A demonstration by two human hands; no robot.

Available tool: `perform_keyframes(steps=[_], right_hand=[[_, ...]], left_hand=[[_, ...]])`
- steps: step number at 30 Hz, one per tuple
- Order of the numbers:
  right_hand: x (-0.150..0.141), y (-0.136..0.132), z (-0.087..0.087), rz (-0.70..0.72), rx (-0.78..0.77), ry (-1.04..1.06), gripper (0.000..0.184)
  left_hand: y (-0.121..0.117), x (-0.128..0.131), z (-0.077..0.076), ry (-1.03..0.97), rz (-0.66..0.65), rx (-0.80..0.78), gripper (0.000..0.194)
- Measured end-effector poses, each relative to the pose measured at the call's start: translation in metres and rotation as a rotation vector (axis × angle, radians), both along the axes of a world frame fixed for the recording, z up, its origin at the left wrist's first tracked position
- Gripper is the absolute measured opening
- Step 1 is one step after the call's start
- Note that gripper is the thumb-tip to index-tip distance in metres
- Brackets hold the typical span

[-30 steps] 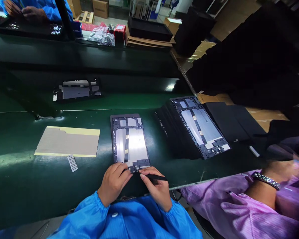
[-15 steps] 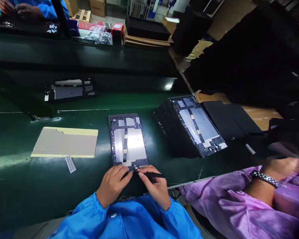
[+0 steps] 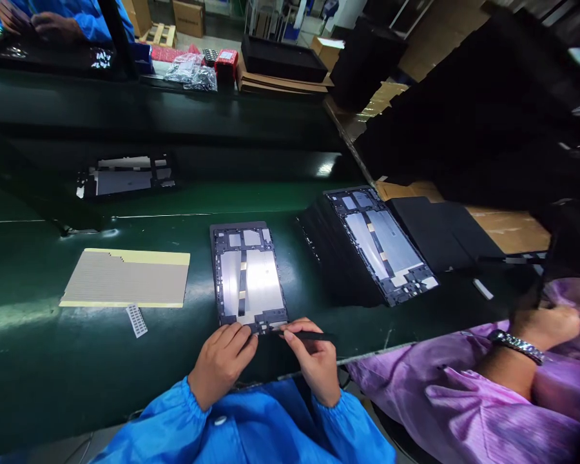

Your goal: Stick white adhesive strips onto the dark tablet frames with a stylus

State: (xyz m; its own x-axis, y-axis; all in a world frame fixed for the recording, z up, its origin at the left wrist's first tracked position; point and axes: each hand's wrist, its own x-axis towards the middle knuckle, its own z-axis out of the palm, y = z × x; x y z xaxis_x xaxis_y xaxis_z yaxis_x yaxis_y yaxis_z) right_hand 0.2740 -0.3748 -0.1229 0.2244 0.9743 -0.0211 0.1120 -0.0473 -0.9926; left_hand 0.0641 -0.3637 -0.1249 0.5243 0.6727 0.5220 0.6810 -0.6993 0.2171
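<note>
A dark tablet frame (image 3: pixel 248 274) with shiny metal panels lies face up on the green bench in front of me. My left hand (image 3: pixel 221 364) rests curled at its near edge, fingertips pressed on the bottom rim. My right hand (image 3: pixel 315 362) is closed round a thin black tool (image 3: pixel 305 335) whose tip touches the frame's near right corner. Both wrists wear blue sleeves.
A tan sticker sheet (image 3: pixel 125 278) and a small white strip (image 3: pixel 136 320) lie to the left. A stack of similar frames (image 3: pixel 384 243) leans at the right. Another frame (image 3: pixel 125 176) sits on the far belt. A person in purple (image 3: pixel 488 393) with a wristwatch sits at my right.
My right hand has shifted slightly to the right along the frame's near edge with the tool. The neighbour's hand has moved away to the right. The frame on the far belt drifts left.
</note>
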Motion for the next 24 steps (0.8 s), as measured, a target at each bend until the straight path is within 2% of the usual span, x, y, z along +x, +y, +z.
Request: perform_keyframes(steps=[5, 9, 11, 13, 16, 18, 20, 22, 24], right_hand=[[0.000, 0.007, 0.011, 0.039, 0.067, -0.023, 0.013], [-0.001, 0.019, 0.021, 0.037, 0.124, -0.029, 0.012], [0.002, 0.027, 0.026, 0.016, 0.145, -0.047, 0.012], [0.005, 0.035, 0.033, 0.006, 0.147, -0.061, 0.011], [-0.001, 0.050, 0.045, 0.091, 0.112, -0.071, 0.013], [-0.018, 0.062, 0.053, 0.229, 0.085, -0.072, 0.015], [-0.044, 0.077, 0.058, 0.392, 0.080, -0.058, 0.014], [-0.078, 0.097, 0.059, 0.537, 0.071, -0.016, 0.014], [-0.117, 0.122, 0.056, 0.654, 0.040, 0.049, 0.015]], left_hand=[[0.001, 0.001, -0.001, 0.007, -0.009, -0.044, 0.028], [0.002, -0.009, 0.004, -0.128, -0.001, -0.137, 0.025], [-0.002, -0.025, 0.008, -0.213, 0.040, -0.137, 0.023], [-0.009, -0.047, 0.013, -0.264, 0.155, -0.104, 0.025], [-0.023, -0.086, 0.021, -0.294, 0.321, -0.044, 0.030], [-0.028, -0.110, 0.028, -0.270, 0.347, -0.006, 0.032], [-0.024, -0.133, 0.034, -0.201, 0.391, -0.009, 0.030], [-0.007, -0.156, 0.035, -0.150, 0.484, -0.066, 0.023], [0.018, -0.178, 0.030, -0.153, 0.575, -0.123, 0.017]])
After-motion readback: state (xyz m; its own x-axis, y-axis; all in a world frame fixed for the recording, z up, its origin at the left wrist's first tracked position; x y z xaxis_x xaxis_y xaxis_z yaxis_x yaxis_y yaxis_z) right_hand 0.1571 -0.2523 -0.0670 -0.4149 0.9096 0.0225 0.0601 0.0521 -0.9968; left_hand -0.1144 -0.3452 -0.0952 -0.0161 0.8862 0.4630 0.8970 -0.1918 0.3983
